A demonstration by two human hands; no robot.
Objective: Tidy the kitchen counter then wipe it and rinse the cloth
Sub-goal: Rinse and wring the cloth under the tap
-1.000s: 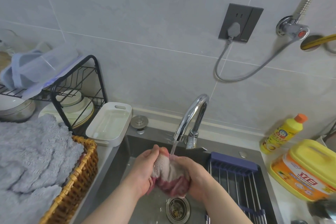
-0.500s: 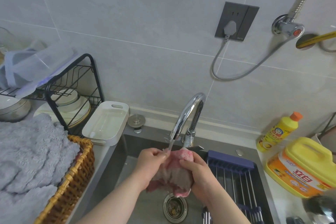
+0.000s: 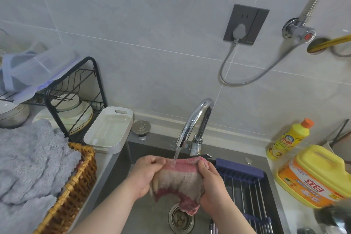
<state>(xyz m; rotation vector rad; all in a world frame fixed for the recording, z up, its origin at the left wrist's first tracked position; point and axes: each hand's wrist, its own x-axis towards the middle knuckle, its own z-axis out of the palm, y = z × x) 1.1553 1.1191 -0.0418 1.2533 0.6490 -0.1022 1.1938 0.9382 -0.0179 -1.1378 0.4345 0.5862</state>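
Along the left edge of the counter, a fluffy grey towel (image 3: 28, 167) lies heaped in a woven brown wicker basket (image 3: 76, 186). A black wire dish rack (image 3: 76, 89) with plates stands behind it, and a white rectangular plastic tray (image 3: 109, 129) sits just beside the rim of the grey steel sink (image 3: 152, 148).

Over the sink, the left hand (image 3: 147, 173) has its fingers curled tight round the left end of the pink-and-beige terry cloth (image 3: 178, 178). The cloth hangs spread between both hands, above the round metal drain (image 3: 180, 218). Its pink top edge sits right under the thin stream of water (image 3: 176, 155) from the curved chrome tap (image 3: 195, 119). The right hand (image 3: 210, 184) grips the right end, thumb on the front and fingers wrapped behind.

Further right, a blue-framed drying rack with metal rods (image 3: 245, 186) spans that side of the sink. A yellow dish-soap bottle with an orange cap (image 3: 288, 138) and a yellow-lidded orange detergent tub (image 3: 313, 175) stand on the counter.

This looks like the last step, rinsing the cloth. Only the upper edge meets the stream, so the next move probably calls for shifting or turning the fabric so the dark pink lower hem gets water too. After that comes a firm two-handed wring over the drain. One hand will have to let go to shut off the tap.
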